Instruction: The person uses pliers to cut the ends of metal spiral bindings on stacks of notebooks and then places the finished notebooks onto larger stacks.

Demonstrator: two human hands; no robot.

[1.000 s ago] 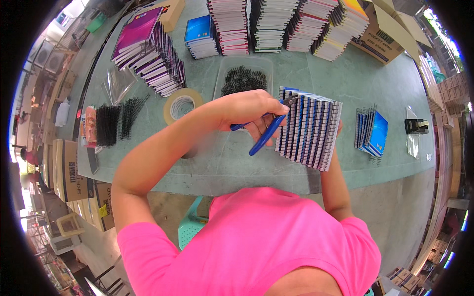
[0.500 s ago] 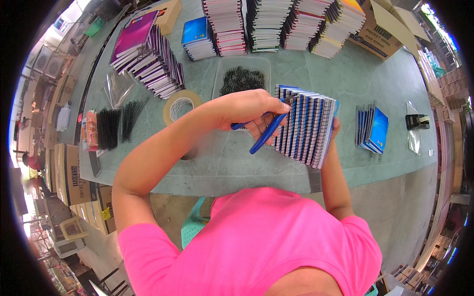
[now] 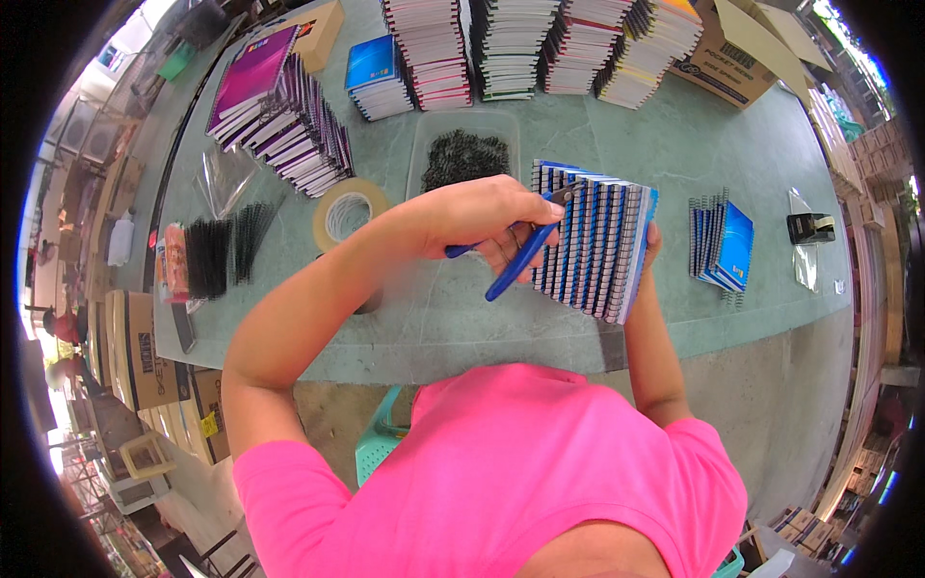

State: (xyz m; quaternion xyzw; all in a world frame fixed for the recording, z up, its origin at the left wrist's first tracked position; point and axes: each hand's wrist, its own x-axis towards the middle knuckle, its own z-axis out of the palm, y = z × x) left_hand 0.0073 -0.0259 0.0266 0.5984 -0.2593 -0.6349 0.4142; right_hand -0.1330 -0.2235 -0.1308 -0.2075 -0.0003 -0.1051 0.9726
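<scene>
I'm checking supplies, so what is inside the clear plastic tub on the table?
The tub holds a loose heap of small black pieces, apparently wire coils. Whatever lies beneath the heap is covered, and the left hand hides the tub's near end.

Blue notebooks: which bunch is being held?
The central bunch, with the blue-handled pliers at its coils; the right hand holds its right side. The blue-topped stack at the back and small pile at right rest on the table.
</scene>
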